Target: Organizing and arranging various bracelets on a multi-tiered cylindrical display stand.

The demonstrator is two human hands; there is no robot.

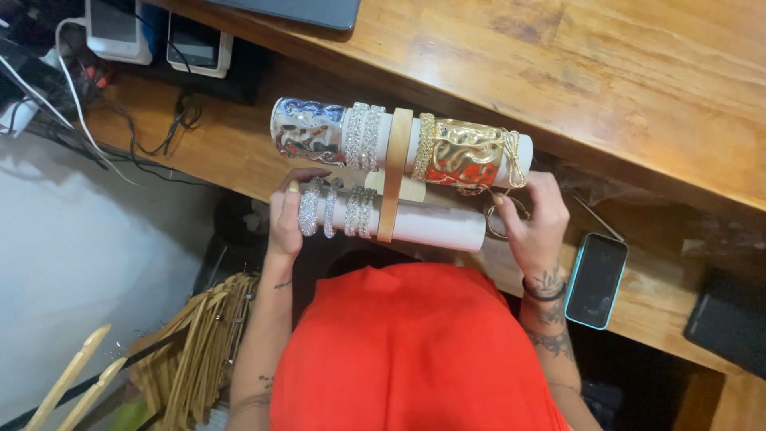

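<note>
Holding a wooden stand with two white padded rolls (pixel 396 172) over the lower wooden shelf (pixel 231 148). Left hand (pixel 286 217) wrapped around the left end of the near roll, fingers curled, touching sparkly silver bangles (pixel 335 209). Right hand (pixel 536 223) at the right end of the rolls, fingers pinching a thin gold ring bangle (pixel 501 223). On the far roll: a wide shiny silver cuff (pixel 307 132) and a wide bumpy gold cuff (pixel 464 153). Near the right wrist, a black phone in a blue case (pixel 596 280). Down left, pale wooden hangers (pixel 187 347).
</note>
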